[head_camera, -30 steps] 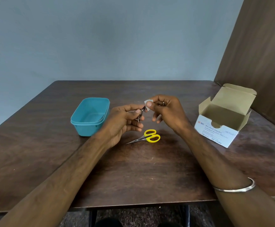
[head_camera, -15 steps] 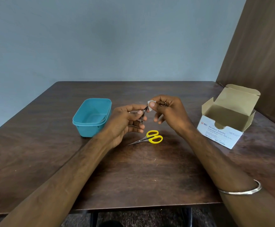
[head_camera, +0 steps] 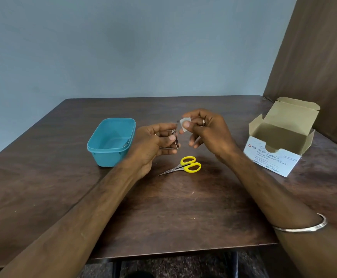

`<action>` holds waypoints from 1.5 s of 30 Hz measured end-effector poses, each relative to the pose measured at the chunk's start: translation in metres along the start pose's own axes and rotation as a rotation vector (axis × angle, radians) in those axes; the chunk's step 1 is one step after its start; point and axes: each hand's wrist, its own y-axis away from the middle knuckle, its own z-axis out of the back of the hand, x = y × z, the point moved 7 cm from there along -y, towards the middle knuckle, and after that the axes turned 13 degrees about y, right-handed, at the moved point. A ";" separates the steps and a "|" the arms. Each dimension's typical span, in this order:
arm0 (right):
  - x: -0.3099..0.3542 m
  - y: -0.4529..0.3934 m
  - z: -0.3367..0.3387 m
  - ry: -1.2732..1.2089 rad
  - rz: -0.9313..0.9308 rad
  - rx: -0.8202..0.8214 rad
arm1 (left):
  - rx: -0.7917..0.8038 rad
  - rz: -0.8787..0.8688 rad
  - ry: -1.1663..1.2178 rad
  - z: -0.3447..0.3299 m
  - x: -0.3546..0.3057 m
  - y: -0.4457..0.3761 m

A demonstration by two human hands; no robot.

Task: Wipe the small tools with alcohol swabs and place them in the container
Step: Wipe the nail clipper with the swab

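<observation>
While the left hand (head_camera: 153,143) is pinching a small hinged steel nail clipper (head_camera: 175,139) above the dark wooden table (head_camera: 183,213), the right hand (head_camera: 205,131) is pinching a folded white alcohol swab (head_camera: 184,124) just beside it; light, rigid and likely slick, the clipper is best gripped by its flat sides; the teal plastic container (head_camera: 111,142) is waiting nearby.

Blue-grey wall (head_camera: 123,47), perhaps wooden table (head_camera: 43,187)
</observation>
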 end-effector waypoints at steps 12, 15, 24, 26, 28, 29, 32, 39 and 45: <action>-0.012 0.004 -0.019 -0.074 -0.140 0.187 | -0.039 -0.203 -0.065 0.001 -0.012 0.004; -0.011 0.005 -0.018 -0.066 -0.137 0.193 | -0.038 -0.239 -0.107 0.001 -0.014 0.003; -0.004 0.005 -0.016 0.040 -0.084 0.155 | 0.002 -0.240 -0.086 -0.001 -0.017 0.006; -0.003 0.005 -0.016 0.052 -0.073 0.148 | 0.014 -0.256 -0.117 -0.003 -0.018 0.007; -0.003 0.005 -0.015 0.056 -0.068 0.140 | 0.003 -0.291 -0.167 -0.003 -0.020 0.008; -0.003 0.005 -0.016 0.048 -0.070 0.142 | -0.006 -0.316 -0.197 -0.003 -0.021 0.008; -0.002 0.006 -0.018 0.032 -0.063 0.177 | -0.033 -0.381 -0.268 -0.002 -0.022 0.008; 0.000 0.005 -0.018 0.037 -0.013 0.166 | -0.055 -0.462 -0.365 -0.003 -0.028 0.009; -0.002 0.003 -0.017 0.022 -0.023 0.157 | -0.037 -0.487 -0.420 -0.005 -0.029 0.010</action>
